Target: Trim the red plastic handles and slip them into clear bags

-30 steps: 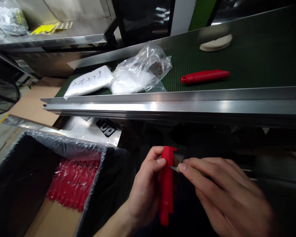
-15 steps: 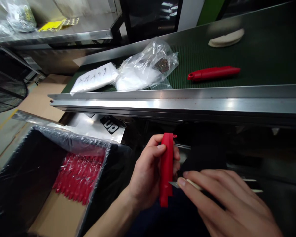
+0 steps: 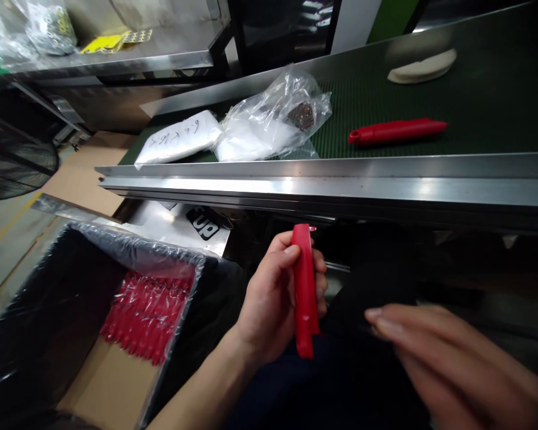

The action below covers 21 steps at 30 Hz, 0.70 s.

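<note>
My left hand [image 3: 269, 292] is closed around a long red plastic part [image 3: 303, 286], held nearly upright with the thumb on its upper side. A small thin tip sticks out by its top end. To the right, apart from the part, my right hand [image 3: 434, 346] is blurred, its thumb and fingers pinched together. A craft knife was in that hand half a second ago; now only a faint bit shows at the fingertips, the rest being hidden or smeared. A similar red part [image 3: 399, 131] lies on the green conveyor belt [image 3: 354, 101].
A black crate [image 3: 174, 346] with a plastic liner stands at lower left, holding several rows of red parts [image 3: 147, 316] on cardboard. Clear bags [image 3: 269, 119], a white packet [image 3: 179, 138] and a pale curved piece [image 3: 424, 67] lie on the belt. The belt's metal rail [image 3: 341, 179] runs before me.
My right hand has drawn back to the right, away from the red part, and the knife blade no longer shows against it. The left hand has lifted the part slightly.
</note>
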### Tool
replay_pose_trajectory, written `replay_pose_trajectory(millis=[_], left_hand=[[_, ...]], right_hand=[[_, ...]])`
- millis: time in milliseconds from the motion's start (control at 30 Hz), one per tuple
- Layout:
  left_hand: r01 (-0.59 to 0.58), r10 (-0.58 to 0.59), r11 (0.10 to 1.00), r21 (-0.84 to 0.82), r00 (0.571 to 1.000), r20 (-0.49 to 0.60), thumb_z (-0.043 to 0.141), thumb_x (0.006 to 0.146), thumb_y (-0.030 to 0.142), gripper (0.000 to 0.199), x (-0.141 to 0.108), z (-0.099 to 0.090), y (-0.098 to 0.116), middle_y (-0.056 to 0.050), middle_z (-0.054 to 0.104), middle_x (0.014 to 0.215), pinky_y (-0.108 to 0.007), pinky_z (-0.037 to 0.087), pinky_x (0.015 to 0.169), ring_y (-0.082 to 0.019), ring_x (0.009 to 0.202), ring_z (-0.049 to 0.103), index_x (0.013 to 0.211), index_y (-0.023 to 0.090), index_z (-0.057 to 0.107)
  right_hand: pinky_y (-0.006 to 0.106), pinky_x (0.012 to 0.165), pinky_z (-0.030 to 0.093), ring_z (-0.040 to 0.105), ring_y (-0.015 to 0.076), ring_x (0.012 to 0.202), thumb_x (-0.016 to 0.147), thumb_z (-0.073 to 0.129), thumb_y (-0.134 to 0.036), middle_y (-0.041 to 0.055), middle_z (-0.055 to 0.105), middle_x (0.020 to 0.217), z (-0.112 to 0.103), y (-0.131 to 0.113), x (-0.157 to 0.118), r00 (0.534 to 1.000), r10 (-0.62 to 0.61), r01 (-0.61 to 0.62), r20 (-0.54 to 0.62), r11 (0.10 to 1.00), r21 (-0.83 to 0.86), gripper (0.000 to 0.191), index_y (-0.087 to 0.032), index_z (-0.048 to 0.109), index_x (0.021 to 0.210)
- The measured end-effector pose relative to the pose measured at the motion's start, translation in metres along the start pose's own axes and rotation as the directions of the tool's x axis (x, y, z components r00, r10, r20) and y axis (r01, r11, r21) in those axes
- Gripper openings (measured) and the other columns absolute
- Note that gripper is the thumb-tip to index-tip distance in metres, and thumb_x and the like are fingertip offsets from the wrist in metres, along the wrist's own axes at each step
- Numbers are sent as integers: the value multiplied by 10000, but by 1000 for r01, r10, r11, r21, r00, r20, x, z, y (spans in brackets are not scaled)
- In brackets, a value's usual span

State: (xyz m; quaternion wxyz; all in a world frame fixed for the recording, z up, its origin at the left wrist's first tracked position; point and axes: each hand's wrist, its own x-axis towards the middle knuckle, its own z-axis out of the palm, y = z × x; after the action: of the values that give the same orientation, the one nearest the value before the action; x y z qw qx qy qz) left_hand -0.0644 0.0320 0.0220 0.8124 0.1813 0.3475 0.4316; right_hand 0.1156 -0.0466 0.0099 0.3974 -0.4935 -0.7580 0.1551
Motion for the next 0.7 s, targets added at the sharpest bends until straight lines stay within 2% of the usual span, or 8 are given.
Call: replay_pose_trajectory(millis=[100,200,333,433,500,567,600,700], left_hand=[[18,-20,996,88,1000,21,586,854,267,184,-8,-1,-10,14,544,866,-177,431,475,-77,582,495,1006,235,488],[85,-98,963,256,994,39,708,795,280,336,-19,-2,-20,40,536,761,-183,414,485,-58,526,474,1047,239,491],[126,-159,914,386,986,54,736,792,316,372,-25,-2,-25,35,528,758,-177,376,514,-44,546,459,1063,231,497],[159,-202,904,397,977,69,713,812,310,328,-24,-1,-26,40,496,784,-177,347,507,-35,547,418,1046,230,499],[158,-202,896,416,977,65,694,825,321,293,-23,-1,-26,35,497,799,-183,338,492,-38,542,413,1019,226,495],[135,-175,891,433,983,54,681,835,325,266,-22,0,-26,26,516,836,-187,345,490,-41,546,430,985,224,487],[123,-160,895,428,986,51,678,838,322,261,-22,0,-25,24,523,851,-187,350,491,-40,548,436,975,223,480],[113,-140,917,382,989,42,664,851,312,261,-21,2,-22,30,520,858,-184,356,481,-37,539,440,988,230,458]], right_hand=[[203,809,545,654,131,925,904,577,-181,16,651,1115,6,5,15,976,205,-204,-75,979,22,341,-258,599,1236],[153,649,546,646,96,768,883,640,-294,-2,659,1038,10,7,37,956,292,-288,-38,953,88,354,-285,588,1233],[152,615,519,650,107,792,896,610,-261,-5,667,929,8,7,57,947,303,-320,104,913,253,74,-246,665,944],[162,566,472,581,83,645,926,540,-236,-19,613,730,8,8,60,919,345,-390,190,867,312,169,-199,632,789],[155,514,438,521,70,567,950,500,-261,-34,552,639,9,12,58,893,406,-448,196,841,304,235,-191,595,745],[143,511,448,536,69,578,955,512,-299,-37,574,675,11,18,52,881,459,-473,119,837,275,182,-200,595,827],[141,553,479,578,75,635,948,536,-311,-32,613,750,12,21,48,882,466,-466,65,846,259,122,-210,602,934],[182,811,526,637,105,957,929,579,-256,3,640,1098,10,25,36,936,351,-348,11,923,162,336,-261,522,1260]])
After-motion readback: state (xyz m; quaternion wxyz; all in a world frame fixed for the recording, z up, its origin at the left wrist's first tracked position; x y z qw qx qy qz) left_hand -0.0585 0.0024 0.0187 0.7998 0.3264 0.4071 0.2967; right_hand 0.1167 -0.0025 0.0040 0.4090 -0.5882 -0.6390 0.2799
